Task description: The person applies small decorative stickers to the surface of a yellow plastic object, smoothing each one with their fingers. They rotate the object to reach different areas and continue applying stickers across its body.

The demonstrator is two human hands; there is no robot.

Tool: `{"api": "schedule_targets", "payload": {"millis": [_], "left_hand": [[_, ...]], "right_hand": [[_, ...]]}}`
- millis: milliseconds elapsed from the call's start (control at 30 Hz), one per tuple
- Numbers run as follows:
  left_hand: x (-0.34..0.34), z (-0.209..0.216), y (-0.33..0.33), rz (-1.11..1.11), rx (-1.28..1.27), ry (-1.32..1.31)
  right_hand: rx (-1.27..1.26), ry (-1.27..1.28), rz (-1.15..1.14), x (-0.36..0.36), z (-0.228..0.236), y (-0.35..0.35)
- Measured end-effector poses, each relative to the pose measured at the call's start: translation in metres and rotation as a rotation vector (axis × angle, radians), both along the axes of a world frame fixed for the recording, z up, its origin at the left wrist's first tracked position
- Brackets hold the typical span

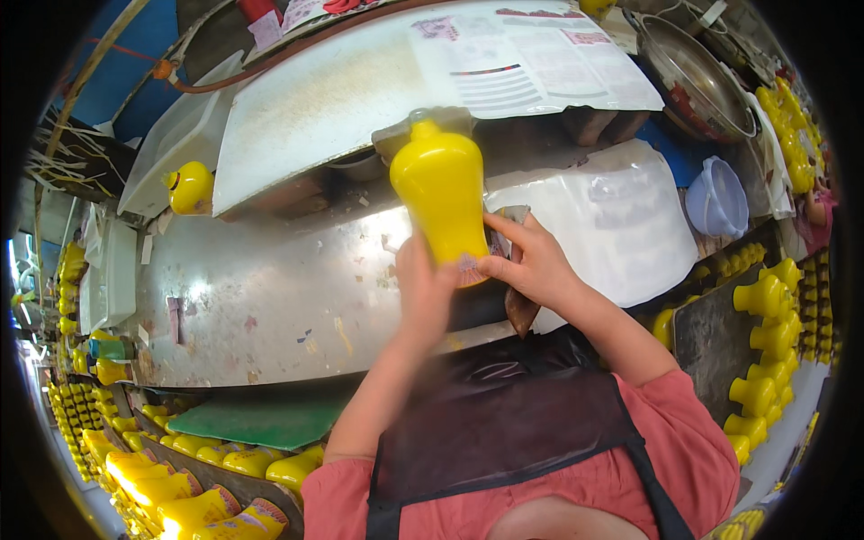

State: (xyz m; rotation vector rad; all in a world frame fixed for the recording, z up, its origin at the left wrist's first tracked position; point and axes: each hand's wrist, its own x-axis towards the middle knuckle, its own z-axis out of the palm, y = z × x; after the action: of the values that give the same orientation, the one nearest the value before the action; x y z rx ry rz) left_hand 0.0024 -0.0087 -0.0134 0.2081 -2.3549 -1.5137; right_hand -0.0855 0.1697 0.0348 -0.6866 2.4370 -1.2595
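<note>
A glossy yellow vase-shaped bottle (438,184) lies tilted in front of me. Its narrow neck points away, against a worn grey-brown block (387,142), and a patterned pink and blue band circles its base. My right hand (538,263) grips the base end from the right, thumb on the band and forefinger along the side. On the left of the base is my left hand (423,286), blurred by motion; its fingers cannot be made out clearly. A brown, pointed piece of cloth or leather (520,310) hangs beneath my right hand.
A scuffed metal worktop (243,288) carries paper scraps. Behind it rises a white-covered board (360,85); white sheeting (598,220) lies right. Around are a round yellow bottle (191,188), white tub (184,135), lilac bucket (717,198), metal basin (693,67) and racked yellow bottles (765,342).
</note>
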Motion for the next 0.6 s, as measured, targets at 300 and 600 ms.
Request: {"api": "schedule_targets", "payload": {"millis": [300, 600], "left_hand": [[0.001, -0.007, -0.002, -0.002, -0.051, 0.022], [0.003, -0.015, -0.008, -0.096, 0.311, -0.015]], "right_hand": [[-0.052, 0.059, -0.013, -0.002, -0.018, 0.001], [-0.58, -0.482, -0.157, -0.027, 0.02, 0.016]]}}
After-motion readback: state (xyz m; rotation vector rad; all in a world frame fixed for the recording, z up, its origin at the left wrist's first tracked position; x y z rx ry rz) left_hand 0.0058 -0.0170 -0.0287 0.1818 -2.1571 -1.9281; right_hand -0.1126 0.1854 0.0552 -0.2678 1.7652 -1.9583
